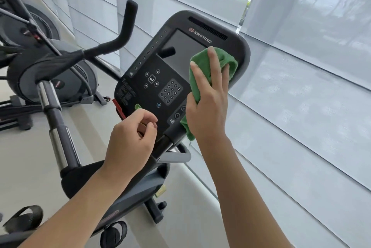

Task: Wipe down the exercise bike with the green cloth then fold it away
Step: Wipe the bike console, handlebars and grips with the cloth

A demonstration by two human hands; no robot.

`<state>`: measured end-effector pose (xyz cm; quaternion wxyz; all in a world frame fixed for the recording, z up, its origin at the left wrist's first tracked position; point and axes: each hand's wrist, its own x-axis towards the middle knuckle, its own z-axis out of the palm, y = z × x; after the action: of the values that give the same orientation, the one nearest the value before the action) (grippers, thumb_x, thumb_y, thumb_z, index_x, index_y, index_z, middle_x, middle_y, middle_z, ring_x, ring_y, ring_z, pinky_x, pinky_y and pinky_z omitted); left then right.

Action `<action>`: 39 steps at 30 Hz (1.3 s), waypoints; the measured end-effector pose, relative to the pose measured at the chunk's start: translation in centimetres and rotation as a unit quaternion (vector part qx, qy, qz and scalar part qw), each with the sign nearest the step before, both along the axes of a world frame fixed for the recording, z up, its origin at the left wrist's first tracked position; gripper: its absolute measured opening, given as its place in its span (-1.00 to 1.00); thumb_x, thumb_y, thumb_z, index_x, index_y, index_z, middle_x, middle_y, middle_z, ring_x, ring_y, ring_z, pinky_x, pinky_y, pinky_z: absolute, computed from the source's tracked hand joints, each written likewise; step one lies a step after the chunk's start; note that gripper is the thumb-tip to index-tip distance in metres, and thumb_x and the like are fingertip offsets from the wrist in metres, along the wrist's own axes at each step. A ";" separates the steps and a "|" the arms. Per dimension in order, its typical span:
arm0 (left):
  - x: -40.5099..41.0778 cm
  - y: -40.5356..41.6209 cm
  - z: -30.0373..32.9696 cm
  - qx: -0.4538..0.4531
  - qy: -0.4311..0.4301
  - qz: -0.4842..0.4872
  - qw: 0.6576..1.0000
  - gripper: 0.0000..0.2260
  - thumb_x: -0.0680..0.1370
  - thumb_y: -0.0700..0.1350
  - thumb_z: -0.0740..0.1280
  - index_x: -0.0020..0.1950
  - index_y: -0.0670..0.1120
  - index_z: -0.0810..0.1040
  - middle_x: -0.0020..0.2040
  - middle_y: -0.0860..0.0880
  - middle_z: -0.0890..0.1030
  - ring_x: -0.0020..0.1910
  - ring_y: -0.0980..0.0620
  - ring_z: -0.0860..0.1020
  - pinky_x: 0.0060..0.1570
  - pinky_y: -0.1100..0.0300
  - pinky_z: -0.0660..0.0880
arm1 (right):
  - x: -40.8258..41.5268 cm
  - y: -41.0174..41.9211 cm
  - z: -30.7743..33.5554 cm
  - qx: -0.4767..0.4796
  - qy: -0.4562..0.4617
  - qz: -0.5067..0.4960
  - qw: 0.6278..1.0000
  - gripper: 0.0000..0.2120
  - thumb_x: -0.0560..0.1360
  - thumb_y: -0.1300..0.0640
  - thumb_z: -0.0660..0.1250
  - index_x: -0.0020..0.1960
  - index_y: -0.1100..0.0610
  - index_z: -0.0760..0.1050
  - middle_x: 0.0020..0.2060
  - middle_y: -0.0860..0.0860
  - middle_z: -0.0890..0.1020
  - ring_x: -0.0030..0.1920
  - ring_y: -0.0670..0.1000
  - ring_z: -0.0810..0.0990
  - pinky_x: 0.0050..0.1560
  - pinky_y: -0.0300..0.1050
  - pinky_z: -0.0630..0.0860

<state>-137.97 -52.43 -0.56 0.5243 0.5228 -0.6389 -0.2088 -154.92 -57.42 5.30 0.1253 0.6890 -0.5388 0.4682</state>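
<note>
The right hand has the green cloth bunched under its palm, fingers spread over it, and presses it against the right side of the console, partly over the dark screen. The left hand hovers below and to the left of it, loosely curled with thumb and forefinger nearly meeting; I cannot tell whether it pinches anything.

By my reading the wipe-down is at an early or middle stage: only the console is being cleaned, and the handlebar up and left of the hands, the post and the pedals down by the forearms look untouched. Folding the cloth away is yet to come.

Beyond the left hand stands another machine; window blinds hang just past the right hand, close behind the console's edge.
</note>
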 end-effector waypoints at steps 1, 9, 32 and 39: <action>0.0 0.0 0.0 -0.002 0.002 0.001 1.000 -0.86 0.62 -0.22 0.32 -0.03 0.00 0.60 -0.23 0.09 0.66 -0.24 0.11 0.64 -0.31 0.41 0.50 | -0.1 0.5 -0.9 0.012 0.018 0.002 1.000 -0.48 0.51 0.31 0.22 0.45 0.15 0.53 0.65 0.04 0.27 0.66 0.33 0.07 0.60 0.29 0.20; 0.0 -0.4 -0.1 0.029 -0.018 -0.001 0.999 -0.85 0.60 -0.19 0.33 -0.03 0.07 0.59 -0.23 0.13 0.66 -0.22 0.13 0.63 -0.26 0.33 0.52 | -0.2 8.3 -7.6 0.205 -0.111 0.160 0.959 -0.33 0.38 0.42 0.24 0.38 -0.04 0.63 0.50 -0.24 0.47 0.65 -0.07 0.18 0.66 -0.09 0.08; 0.8 -0.6 -0.7 0.019 0.030 0.038 0.999 -0.83 0.60 -0.21 0.31 -0.10 0.02 0.62 -0.28 0.08 0.66 -0.27 0.08 0.65 -0.26 0.07 0.62 | 0.7 -1.3 1.2 0.079 0.446 0.023 0.891 -0.62 0.52 -0.03 0.15 -0.40 0.09 0.48 -0.50 -0.02 0.52 -0.38 0.10 0.50 0.21 0.05 0.41; 1.3 -0.6 -0.3 0.003 0.124 0.039 0.992 -0.86 0.57 -0.10 0.24 -0.04 0.01 0.60 -0.22 0.04 0.65 -0.23 -0.03 0.63 -0.24 -0.12 0.62 | 2.5 1.4 -2.1 0.149 0.189 0.119 0.963 -0.70 0.48 0.05 0.15 -0.32 0.03 0.59 -0.43 -0.09 0.59 -0.36 -0.03 0.51 0.06 -0.01 0.44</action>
<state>-136.65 -53.00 -0.83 0.6058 0.5187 -0.5475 -0.2532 -152.43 -55.97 3.25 0.0638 0.8350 -0.4830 0.2556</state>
